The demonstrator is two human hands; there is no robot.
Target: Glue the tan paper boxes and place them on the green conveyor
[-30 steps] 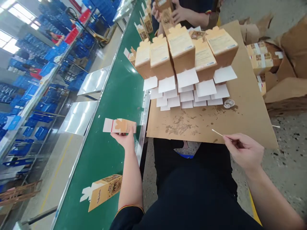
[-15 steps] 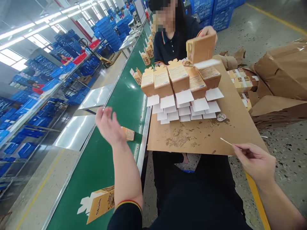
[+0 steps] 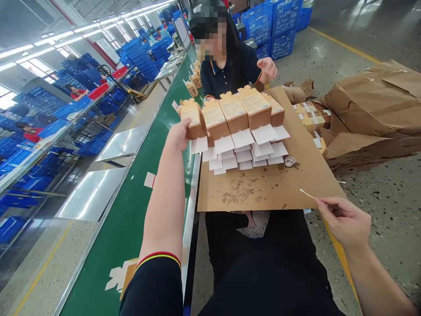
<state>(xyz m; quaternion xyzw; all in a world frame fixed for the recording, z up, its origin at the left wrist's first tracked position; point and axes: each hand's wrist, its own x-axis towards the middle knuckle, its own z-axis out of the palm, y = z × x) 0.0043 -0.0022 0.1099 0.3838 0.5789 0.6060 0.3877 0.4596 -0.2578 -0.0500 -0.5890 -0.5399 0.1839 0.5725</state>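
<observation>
From the head view, at 11 o'clock, a worker's left hand (image 3: 180, 133) grips a box (image 3: 193, 117) at the nine-o'clock end of a row of boxes (image 3: 234, 115) on a cardboard-topped surface (image 3: 240, 202). At 4 o'clock, the right hand (image 3: 345, 219) pinches a cotton swab (image 3: 308, 194). The step appears to be positioning that box; the next move calls for a steady grip, clear of its neighbour.

Left hand (image 3: 180, 135) on the end carton (image 3: 194, 119), cotton swab (image 3: 308, 194) in the right hand (image 3: 347, 221)
</observation>
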